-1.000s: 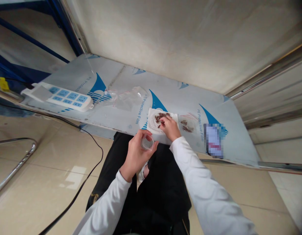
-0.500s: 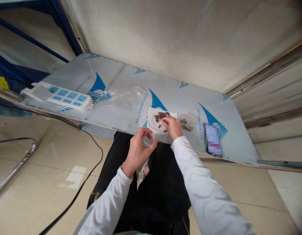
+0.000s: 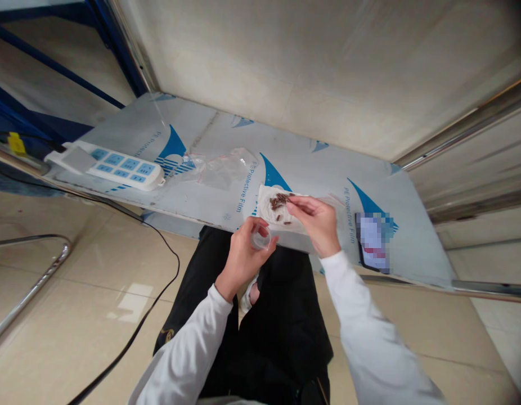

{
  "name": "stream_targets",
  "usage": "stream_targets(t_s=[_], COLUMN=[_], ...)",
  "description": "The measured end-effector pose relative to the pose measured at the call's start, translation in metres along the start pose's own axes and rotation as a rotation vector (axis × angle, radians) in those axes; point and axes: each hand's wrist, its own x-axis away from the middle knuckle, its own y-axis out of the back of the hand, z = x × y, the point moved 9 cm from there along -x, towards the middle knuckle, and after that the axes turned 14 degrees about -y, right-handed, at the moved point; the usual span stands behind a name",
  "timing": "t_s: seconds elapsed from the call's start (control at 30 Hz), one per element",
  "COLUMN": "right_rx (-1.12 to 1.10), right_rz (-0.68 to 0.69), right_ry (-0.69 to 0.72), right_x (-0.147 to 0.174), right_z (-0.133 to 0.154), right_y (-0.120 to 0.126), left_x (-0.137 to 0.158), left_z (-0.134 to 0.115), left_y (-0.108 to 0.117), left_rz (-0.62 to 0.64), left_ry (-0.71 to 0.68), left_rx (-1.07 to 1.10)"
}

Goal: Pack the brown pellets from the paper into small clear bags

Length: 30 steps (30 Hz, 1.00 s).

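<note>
Head view: the left hand, its thumb and fingers curled round the wall of a small clear cup, holds it just before the near edge of the film-covered board. The right hand reaches to small brown pieces heaped on a white sheet, its fingertips bunched at the heap; whether they grip a piece cannot be told.

Smooth plastic film with a soft sheen covers the desk. The cup is clear, glossy plastic; the wrinkled sheet looks like matt tissue paper. The power strip is smooth plastic, the floor tiles polished, the trousers matt cloth.
</note>
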Motion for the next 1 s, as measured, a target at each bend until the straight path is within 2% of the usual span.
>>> stream_targets(t_s=[0.07, 0.17, 0.23, 0.33, 0.43, 0.53, 0.6, 0.7, 0.77, 0.8, 0.9, 1.0], right_rx=[-0.124, -0.081, 0.062, 0.362, 0.578, 0.641, 0.602, 0.540, 0.602, 0.668, 0.812, 0.900], right_rz=[0.132, 0.298, 0.279, 0.175, 0.167, 0.215, 0.235, 0.153, 0.074, 0.076, 0.144, 0.150], right_ry=[-0.076, -0.112, -0.060, 0.114, 0.263, 0.291, 0.292, 0.275, 0.242, 0.216, 0.227, 0.309], right_x=[0.027, 0.061, 0.071, 0.076, 0.083, 0.086, 0.082, 0.057, 0.034, 0.023, 0.002, -0.006], right_z=[0.017, 0.036, 0.043, 0.055, 0.066, 0.072, 0.072, 0.056, 0.031, 0.014, -0.027, -0.042], right_y=[-0.012, -0.030, -0.032, -0.029, -0.035, -0.037, -0.032, -0.009, 0.007, 0.009, 0.003, -0.009], left_x=[-0.004, -0.009, -0.010, -0.008, -0.005, -0.004, -0.003, -0.002, -0.001, 0.000, 0.001, 0.001], left_z=[-0.004, -0.012, -0.017, -0.020, -0.021, -0.021, -0.020, -0.016, -0.012, -0.011, -0.008, -0.007], left_y=[-0.002, -0.006, -0.010, -0.011, -0.012, -0.012, -0.010, -0.005, -0.001, -0.001, 0.001, 0.000], left_rz=[-0.015, -0.014, 0.001, 0.012, 0.016, 0.026, 0.019, -0.017, -0.033, -0.035, -0.035, -0.025], left_ry=[-0.020, -0.064, -0.082, -0.073, -0.065, -0.072, -0.076, -0.058, -0.037, -0.031, -0.023, -0.018], left_rx=[0.029, 0.096, 0.123, 0.127, 0.139, 0.138, 0.130, 0.096, 0.072, 0.064, 0.053, 0.046])
